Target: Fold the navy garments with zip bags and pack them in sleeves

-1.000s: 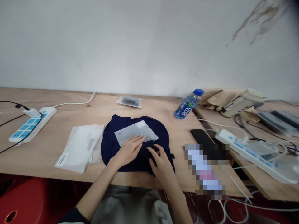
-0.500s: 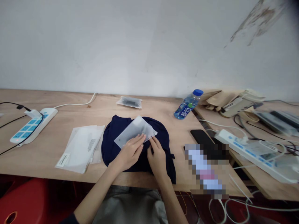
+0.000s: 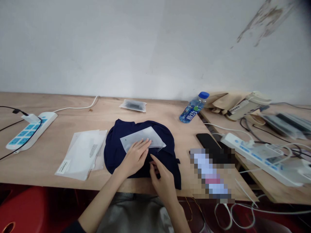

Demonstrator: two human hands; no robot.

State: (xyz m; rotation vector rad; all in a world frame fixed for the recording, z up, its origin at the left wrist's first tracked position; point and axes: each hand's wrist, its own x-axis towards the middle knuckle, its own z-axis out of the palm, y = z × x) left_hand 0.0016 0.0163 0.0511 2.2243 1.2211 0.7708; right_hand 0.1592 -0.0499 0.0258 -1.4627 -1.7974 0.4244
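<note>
A navy garment [image 3: 114, 155] lies bunched in a rounded heap on the plywood table [image 3: 48, 174]. A translucent plastic bag [image 3: 143, 137] rests on top of it, lying nearly flat. My left hand [image 3: 133, 158] presses flat on the bag's lower part, holding nothing in its fingers. Close to the bag's lower right edge, my right hand [image 3: 162, 181] has its fingers gathered into the navy fabric and seems to pinch it. Part of the fingertips is hidden in the folds.
To the left lie stacked clear bags [image 3: 82, 155] with labels. A sealed packet [image 3: 133, 105] and a water bottle [image 3: 191, 108] stand further back. Power strips [image 3: 31, 131] [image 3: 252, 152] with cables lie on both sides, and a black phone [image 3: 207, 141] lies next to a pixelated patch [image 3: 211, 174].
The bag has dropped from a tilted position to lie flatter on the garment. My right hand has moved down and toward me, off the bag's edge and into the fabric.
</note>
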